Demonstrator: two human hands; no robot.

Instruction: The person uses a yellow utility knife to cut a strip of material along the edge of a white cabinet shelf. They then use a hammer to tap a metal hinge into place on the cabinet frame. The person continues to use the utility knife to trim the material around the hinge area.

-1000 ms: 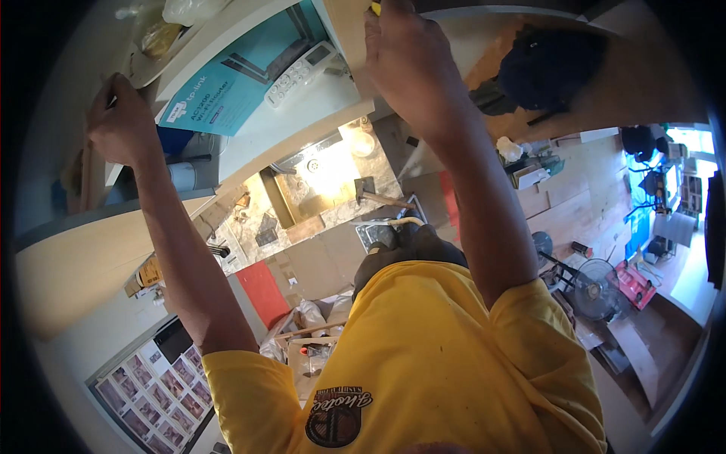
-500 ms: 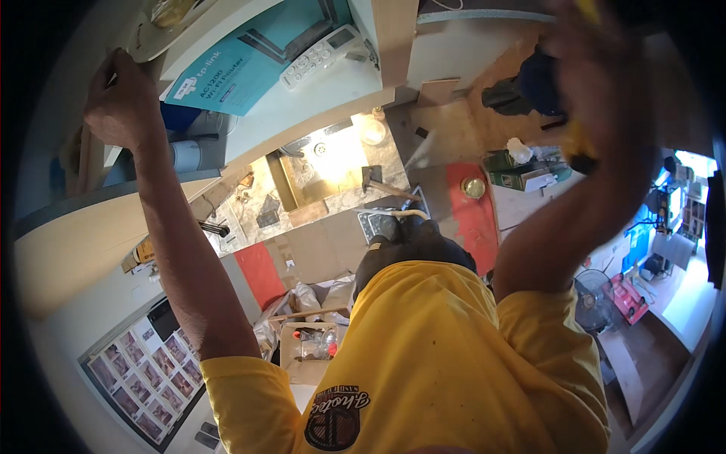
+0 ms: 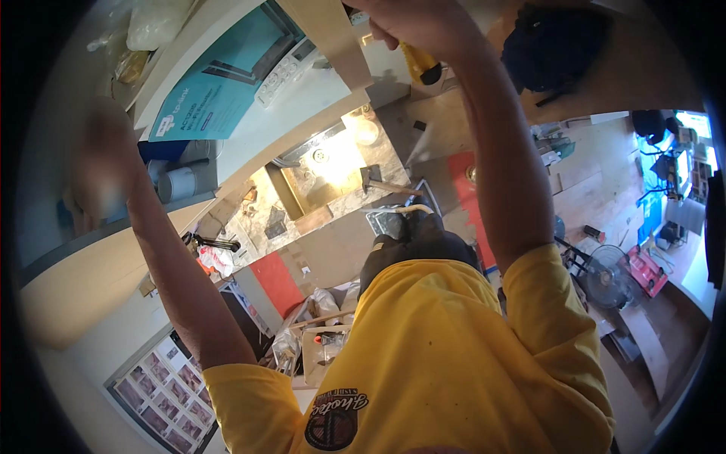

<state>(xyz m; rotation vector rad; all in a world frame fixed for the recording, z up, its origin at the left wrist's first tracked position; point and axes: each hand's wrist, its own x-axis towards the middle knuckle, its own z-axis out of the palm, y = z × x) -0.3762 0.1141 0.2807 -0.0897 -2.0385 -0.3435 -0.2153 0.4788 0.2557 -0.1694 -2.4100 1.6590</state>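
My left hand (image 3: pixel 106 151) is smeared by motion at the left end of the cabinet shelving, so its fingers cannot be made out. My right hand (image 3: pixel 423 30) is raised at the top middle, closed on a yellow-and-black hand tool (image 3: pixel 420 64) beside a vertical wooden panel (image 3: pixel 339 45). Between my hands a teal router box (image 3: pixel 193 102) lies on a white shelf (image 3: pixel 249 140), with a white remote control (image 3: pixel 280 79) on it. A clear plastic bag (image 3: pixel 151 23) rests at the upper left, and grey cylinders (image 3: pixel 178 181) are under the box.
Below are a lit sink (image 3: pixel 321 166), a hammer (image 3: pixel 386 185) on the counter, a small metal stepladder (image 3: pixel 382 223) at my legs and a box of bags and bottles (image 3: pixel 321 356). At right are a dark bundle (image 3: pixel 552 49), a fan (image 3: pixel 609 276) and cluttered boards (image 3: pixel 635 356).
My right hand swung out to the right with the yellow tool, then came back leftward to the panel. My left hand has dropped from the shelf's upper edge and is now blurred.
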